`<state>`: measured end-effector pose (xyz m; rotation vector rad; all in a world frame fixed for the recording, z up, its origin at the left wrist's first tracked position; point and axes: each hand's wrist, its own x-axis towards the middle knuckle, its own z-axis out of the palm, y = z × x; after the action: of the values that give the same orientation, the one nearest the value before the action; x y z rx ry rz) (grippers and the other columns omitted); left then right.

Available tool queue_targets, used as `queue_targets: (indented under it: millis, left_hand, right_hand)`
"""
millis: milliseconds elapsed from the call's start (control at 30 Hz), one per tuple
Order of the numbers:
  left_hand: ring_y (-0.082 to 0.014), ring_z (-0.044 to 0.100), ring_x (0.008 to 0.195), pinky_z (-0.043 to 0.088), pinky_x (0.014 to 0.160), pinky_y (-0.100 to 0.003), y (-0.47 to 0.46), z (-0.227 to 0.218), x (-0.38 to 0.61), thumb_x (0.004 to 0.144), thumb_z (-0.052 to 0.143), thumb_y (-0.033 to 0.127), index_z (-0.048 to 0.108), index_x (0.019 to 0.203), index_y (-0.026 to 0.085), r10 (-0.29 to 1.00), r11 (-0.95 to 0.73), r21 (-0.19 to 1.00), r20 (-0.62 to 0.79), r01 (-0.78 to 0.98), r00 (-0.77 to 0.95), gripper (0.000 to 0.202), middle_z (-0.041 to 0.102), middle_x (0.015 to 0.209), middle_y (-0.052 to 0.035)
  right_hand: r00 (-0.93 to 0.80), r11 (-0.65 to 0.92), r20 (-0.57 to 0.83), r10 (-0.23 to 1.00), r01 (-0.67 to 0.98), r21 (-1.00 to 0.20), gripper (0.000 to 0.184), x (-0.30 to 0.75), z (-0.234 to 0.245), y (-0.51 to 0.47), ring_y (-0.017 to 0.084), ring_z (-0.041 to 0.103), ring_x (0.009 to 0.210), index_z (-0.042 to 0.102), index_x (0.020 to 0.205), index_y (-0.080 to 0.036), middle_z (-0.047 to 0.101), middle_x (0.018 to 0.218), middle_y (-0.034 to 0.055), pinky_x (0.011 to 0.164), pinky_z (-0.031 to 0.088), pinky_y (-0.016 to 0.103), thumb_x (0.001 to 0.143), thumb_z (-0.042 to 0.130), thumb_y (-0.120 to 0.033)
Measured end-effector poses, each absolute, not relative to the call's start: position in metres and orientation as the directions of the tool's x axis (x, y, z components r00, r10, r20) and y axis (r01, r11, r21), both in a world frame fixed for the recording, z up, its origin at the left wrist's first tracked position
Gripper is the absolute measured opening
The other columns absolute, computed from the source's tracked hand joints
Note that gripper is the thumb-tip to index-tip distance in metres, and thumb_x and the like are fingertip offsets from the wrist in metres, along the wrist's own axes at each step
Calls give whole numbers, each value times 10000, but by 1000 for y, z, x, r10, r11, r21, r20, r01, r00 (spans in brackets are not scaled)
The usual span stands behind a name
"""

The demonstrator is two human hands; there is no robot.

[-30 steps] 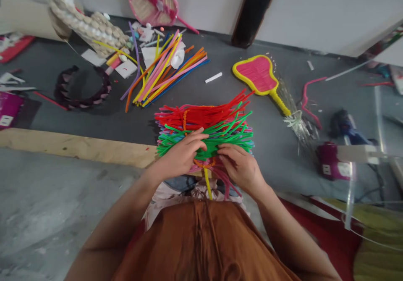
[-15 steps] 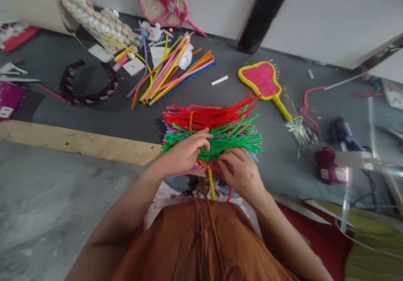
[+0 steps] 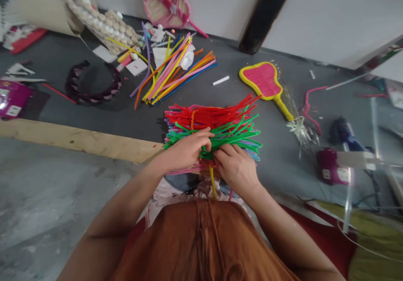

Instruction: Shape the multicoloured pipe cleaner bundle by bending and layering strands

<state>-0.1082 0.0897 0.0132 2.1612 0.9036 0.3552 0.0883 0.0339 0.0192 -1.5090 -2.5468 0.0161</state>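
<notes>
A green bundle of pipe cleaners (image 3: 234, 139) lies at the table's front edge, in front of a red bundle of pipe cleaners (image 3: 209, 118) with an orange one wound around its left part. Pink, purple and blue pipe cleaners show beneath and beside them. My left hand (image 3: 188, 148) rests on the green bundle from the left, fingers curled over it. From the right, my right hand (image 3: 238, 166) has its bent fingers closed on the bundle's near side; its fingertips are partly hidden. A yellow pipe cleaner (image 3: 213, 182) hangs down between my hands.
Loose mixed pipe cleaners (image 3: 176, 73) lie behind the bundles. A pink and yellow hand-mirror shape (image 3: 262, 79) is at the right, near a purple punch-like tool (image 3: 329, 165). A dark braided headband (image 3: 92, 98) lies left. A black phone (image 3: 265, 16) leans on the wall.
My right hand has shifted slightly left and up along the near side of the green bundle. My left hand stays in place on it. The whole view has moved a little.
</notes>
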Motion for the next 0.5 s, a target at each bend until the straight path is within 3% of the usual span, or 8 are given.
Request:
queue_targets:
  millis: [100, 167, 233, 333, 400, 500]
  left_hand:
    - [-238, 385, 1450, 441, 1120, -465, 88, 10, -108, 834, 447, -13, 596, 911, 184, 691, -500, 719, -3, 482, 722, 259, 551, 1429, -123]
    - [-254, 365, 1461, 419, 1140, -475, 84, 5, -106, 856, 485, 7, 610, 968, 171, 687, -544, 689, 38, 479, 725, 235, 544, 1429, -147]
    - [-274, 336, 1474, 399, 1154, -489, 81, -1, -105, 867, 492, 15, 629, 1029, 162, 681, -598, 643, 94, 478, 726, 258, 540, 1425, -162]
    - [-300, 298, 1489, 397, 1150, -514, 76, -8, -105, 877, 485, 16, 645, 1080, 165, 645, -677, 566, 151, 470, 749, 299, 524, 1439, -168]
    - [-302, 295, 1490, 395, 1148, -528, 75, -11, -106, 885, 474, 9, 643, 1109, 165, 634, -705, 524, 161, 479, 757, 321, 516, 1450, -168]
    - [-290, 295, 1491, 385, 1159, -526, 73, -13, -108, 912, 467, 24, 624, 1189, 166, 631, -726, 472, 166, 501, 758, 348, 507, 1467, -158]
  right_hand:
    - [-488, 516, 173, 856, 830, -213, 147, 97, 19, 35, 181, 574, 769, 674, 808, -230, 681, 826, 25, 647, 414, 307, 913, 601, -159]
    - [-455, 509, 232, 860, 791, -339, 144, 105, 18, 34, 165, 604, 816, 686, 903, -223, 691, 898, 33, 705, 463, 281, 946, 560, -167]
    - [-404, 500, 307, 861, 782, -372, 188, 112, 19, 32, 172, 607, 862, 684, 1052, -215, 680, 955, 54, 768, 491, 288, 965, 524, -169]
    - [-385, 467, 344, 857, 861, -201, 253, 118, 18, 25, 212, 558, 864, 670, 1176, -236, 659, 947, 76, 773, 468, 353, 955, 549, -208]
    - [-380, 426, 318, 869, 900, -91, 206, 120, 16, 20, 230, 525, 894, 693, 1119, -278, 674, 966, 71, 767, 421, 378, 932, 610, -258]
    - [-371, 403, 290, 882, 913, -58, 133, 122, 12, 14, 254, 498, 1000, 707, 1024, -308, 710, 1067, 41, 820, 367, 412, 901, 672, -270]
